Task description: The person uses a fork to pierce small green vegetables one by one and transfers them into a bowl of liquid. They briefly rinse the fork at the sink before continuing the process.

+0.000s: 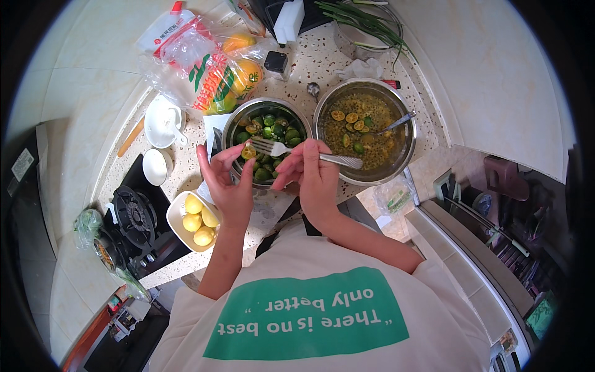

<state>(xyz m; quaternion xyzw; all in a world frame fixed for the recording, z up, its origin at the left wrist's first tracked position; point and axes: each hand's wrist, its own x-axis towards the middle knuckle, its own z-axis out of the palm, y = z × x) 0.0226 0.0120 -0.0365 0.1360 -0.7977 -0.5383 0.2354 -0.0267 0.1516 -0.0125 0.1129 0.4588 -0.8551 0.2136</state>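
My right hand holds a metal fork by its handle, the tines pointing left. Between the thumb and fingers of my left hand is a cut calamansi half, close to the tines. Both are over a steel bowl of green calamansi, some of them cut. A larger steel bowl stands to its right, with seedy yellowish pulp, several cut calamansi and a spoon in it.
At the left are a basket of lemons, a gas stove and white bowls. Behind lie a plastic bag of orange fruit, a black-capped jar, a small spoon and a pot with green onions.
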